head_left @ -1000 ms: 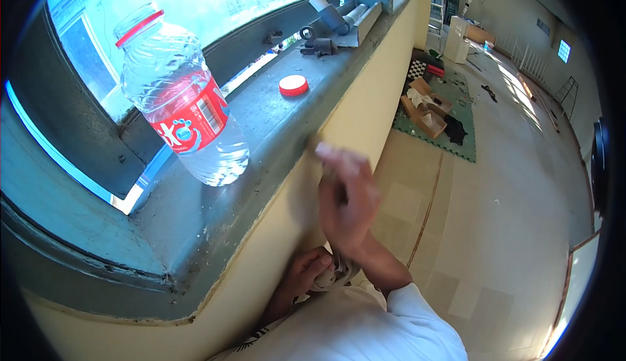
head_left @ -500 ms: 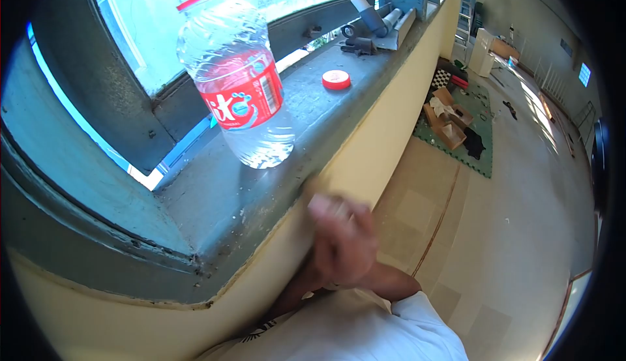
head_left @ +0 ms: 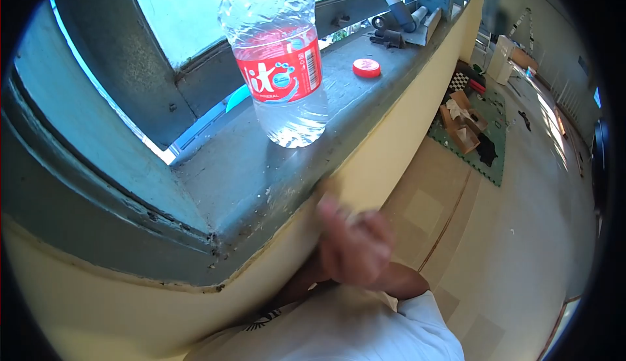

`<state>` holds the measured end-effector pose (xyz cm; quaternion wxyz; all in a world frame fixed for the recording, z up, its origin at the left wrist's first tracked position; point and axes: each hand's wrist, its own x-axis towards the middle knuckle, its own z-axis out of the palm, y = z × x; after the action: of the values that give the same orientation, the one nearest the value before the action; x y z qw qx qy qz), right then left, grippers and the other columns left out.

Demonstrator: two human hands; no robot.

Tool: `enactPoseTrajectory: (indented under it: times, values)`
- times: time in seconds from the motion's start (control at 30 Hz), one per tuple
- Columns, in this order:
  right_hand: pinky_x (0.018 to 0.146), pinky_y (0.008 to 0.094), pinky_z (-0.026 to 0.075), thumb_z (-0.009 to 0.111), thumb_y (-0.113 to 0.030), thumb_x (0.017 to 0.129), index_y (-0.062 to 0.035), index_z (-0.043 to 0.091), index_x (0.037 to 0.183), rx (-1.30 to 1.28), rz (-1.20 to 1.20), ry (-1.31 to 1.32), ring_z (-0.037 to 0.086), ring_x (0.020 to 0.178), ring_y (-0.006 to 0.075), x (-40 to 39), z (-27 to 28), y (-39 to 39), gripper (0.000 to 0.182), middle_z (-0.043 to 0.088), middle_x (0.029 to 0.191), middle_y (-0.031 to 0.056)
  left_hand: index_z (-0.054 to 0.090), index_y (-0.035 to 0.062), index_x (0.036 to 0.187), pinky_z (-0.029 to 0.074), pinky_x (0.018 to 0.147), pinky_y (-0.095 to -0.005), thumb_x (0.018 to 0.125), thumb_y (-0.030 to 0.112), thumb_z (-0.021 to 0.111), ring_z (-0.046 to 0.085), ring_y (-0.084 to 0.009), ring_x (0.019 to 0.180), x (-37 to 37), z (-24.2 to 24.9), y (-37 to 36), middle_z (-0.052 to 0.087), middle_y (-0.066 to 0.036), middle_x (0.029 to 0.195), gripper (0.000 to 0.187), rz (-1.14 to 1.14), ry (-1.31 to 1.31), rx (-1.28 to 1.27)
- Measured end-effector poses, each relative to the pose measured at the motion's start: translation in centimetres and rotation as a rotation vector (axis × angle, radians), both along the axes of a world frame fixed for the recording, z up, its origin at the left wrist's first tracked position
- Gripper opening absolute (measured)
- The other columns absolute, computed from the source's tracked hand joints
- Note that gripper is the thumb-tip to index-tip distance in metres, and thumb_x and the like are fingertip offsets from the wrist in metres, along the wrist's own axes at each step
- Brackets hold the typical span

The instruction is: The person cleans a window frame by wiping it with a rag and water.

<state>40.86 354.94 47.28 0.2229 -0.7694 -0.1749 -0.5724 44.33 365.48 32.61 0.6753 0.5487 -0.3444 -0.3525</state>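
A clear plastic bottle (head_left: 280,68) with a red and white label stands upright on the grey window sill (head_left: 228,159), and its top is cut off by the frame edge. Its red cap (head_left: 366,68) lies on the sill to the right. Below the sill's edge, close to my body, my right hand (head_left: 358,250) is blurred, with its fingers curled; whatever they may hold cannot be made out. My left forearm (head_left: 301,287) reaches in from the wall side, while the left hand is mostly hidden and smeared near the right one. Neither hand touches the bottle.
Dark cylindrical parts (head_left: 398,25) lie at the sill's far end. A metal window frame (head_left: 150,94) borders the sill. On the floor, a green foam mat (head_left: 479,156) bears an open cardboard box (head_left: 460,133) and a dark cloth. A ladder stands far back.
The view has shifted, so the bottle, cap and sill appear farther right and the bottle higher. My hands stay close together below the sill, still blurred.
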Motion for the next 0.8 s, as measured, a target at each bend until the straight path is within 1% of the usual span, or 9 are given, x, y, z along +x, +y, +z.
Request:
enactPoseTrajectory:
  times: [0.13, 0.27, 0.4, 0.5, 0.57, 0.63, 0.7, 0.73, 0.8]
  values:
    - [0.044, 0.0257, 0.039, 0.055, 0.015, 0.060, 0.0080, 0.054, 0.119, 0.134, -0.087, -0.015, 0.036, 0.044, 0.0115, 1.2, -0.2, -0.8, 0.060, 0.066, 0.081, 0.0106, 0.055, 0.0005, 0.111, 0.043, 0.076, -0.0260, 0.095, 0.025, 0.049, 0.052, -0.0093, 0.085, -0.3, 0.0, 0.4, 0.059, -0.006, 0.087, 0.029, 0.001, 0.010, -0.008]
    - [0.053, 0.0241, 0.048, 0.056, 0.015, 0.062, 0.0076, 0.050, 0.122, 0.159, 0.067, -0.040, 0.052, 0.056, 0.0151, 0.1, 0.4, -1.4, 0.061, 0.065, 0.096, 0.0162, 0.054, 0.0004, 0.114, 0.044, 0.077, -0.0264, 0.095, 0.026, 0.049, 0.053, -0.0096, 0.086, 0.2, -0.2, 0.3, 0.060, -0.006, 0.088, 0.032, 0.058, -0.004, -0.121]
    - [0.070, 0.0377, 0.055, 0.054, 0.002, 0.081, -0.0009, 0.029, 0.137, 0.672, 0.443, -0.188, 0.056, 0.103, 0.0317, 0.2, -1.3, -3.4, 0.061, 0.048, 0.123, 0.0234, 0.054, 0.0004, 0.117, 0.044, 0.077, -0.0268, 0.095, 0.026, 0.050, 0.053, -0.0099, 0.087, -0.2, 0.6, -0.2, 0.060, -0.007, 0.089, 0.034, 0.177, 0.005, -0.424]
    - [0.070, 0.0400, 0.055, 0.055, 0.000, 0.082, -0.0069, 0.019, 0.141, 0.892, 0.669, -0.296, 0.052, 0.106, 0.0323, -0.3, 0.4, -3.5, 0.070, 0.044, 0.128, 0.0229, 0.050, 0.0006, 0.118, 0.042, 0.074, -0.0251, 0.095, 0.032, 0.049, 0.051, -0.0097, 0.081, 0.2, 1.9, -0.4, 0.057, -0.005, 0.086, 0.039, -0.035, 0.039, -0.061]
    - [0.068, 0.0395, 0.055, 0.055, -0.001, 0.082, -0.0097, 0.017, 0.142, 1.043, 0.743, -0.286, 0.058, 0.096, 0.0316, -0.7, 2.1, -2.2, 0.072, 0.047, 0.123, 0.0227, 0.050, 0.0003, 0.119, 0.043, 0.078, -0.0275, 0.095, 0.034, 0.049, 0.052, -0.0110, 0.086, 0.4, 1.6, -1.2, 0.058, -0.007, 0.092, 0.041, -0.157, 0.020, 0.138]
    - [0.067, 0.0380, 0.054, 0.056, -0.003, 0.082, -0.0122, 0.018, 0.143, 1.016, 0.616, -0.180, 0.061, 0.082, 0.0296, -1.6, 0.9, -2.0, 0.072, 0.054, 0.112, 0.0198, 0.050, 0.0000, 0.119, 0.044, 0.081, -0.0297, 0.095, 0.035, 0.048, 0.052, -0.0122, 0.091, 0.4, 1.8, -1.5, 0.060, -0.008, 0.097, 0.042, -0.227, -0.025, 0.259]
    - [0.063, 0.0352, 0.054, 0.057, -0.003, 0.081, -0.0136, 0.024, 0.142, 0.634, 0.335, -0.150, 0.063, 0.070, 0.0268, -1.4, -0.2, -2.8, 0.071, 0.060, 0.101, 0.0158, 0.051, 0.0000, 0.119, 0.044, 0.083, -0.0303, 0.096, 0.036, 0.047, 0.053, -0.0126, 0.092, 0.5, 2.7, -1.5, 0.060, -0.009, 0.100, 0.043, -0.249, -0.086, 0.316]
    - [0.061, 0.0332, 0.053, 0.058, -0.002, 0.079, -0.0137, 0.028, 0.141, 0.271, 0.116, -0.165, 0.062, 0.065, 0.0251, -0.8, -0.4, -3.8, 0.069, 0.062, 0.094, 0.0133, 0.051, -0.0001, 0.118, 0.044, 0.084, -0.0305, 0.096, 0.036, 0.047, 0.053, -0.0128, 0.093, 0.4, 2.7, -1.4, 0.060, -0.009, 0.101, 0.043, -0.185, -0.083, 0.254]
    - [0.057, 0.0299, 0.052, 0.059, 0.000, 0.075, -0.0134, 0.038, 0.136, -0.131, -0.044, -0.147, 0.062, 0.061, 0.0224, 0.1, 0.0, -4.1, 0.066, 0.064, 0.084, 0.0089, 0.053, -0.0002, 0.116, 0.043, 0.086, -0.0309, 0.096, 0.036, 0.046, 0.053, -0.0133, 0.095, 0.0, 2.5, -1.2, 0.060, -0.009, 0.103, 0.041, -0.055, -0.081, 0.130]
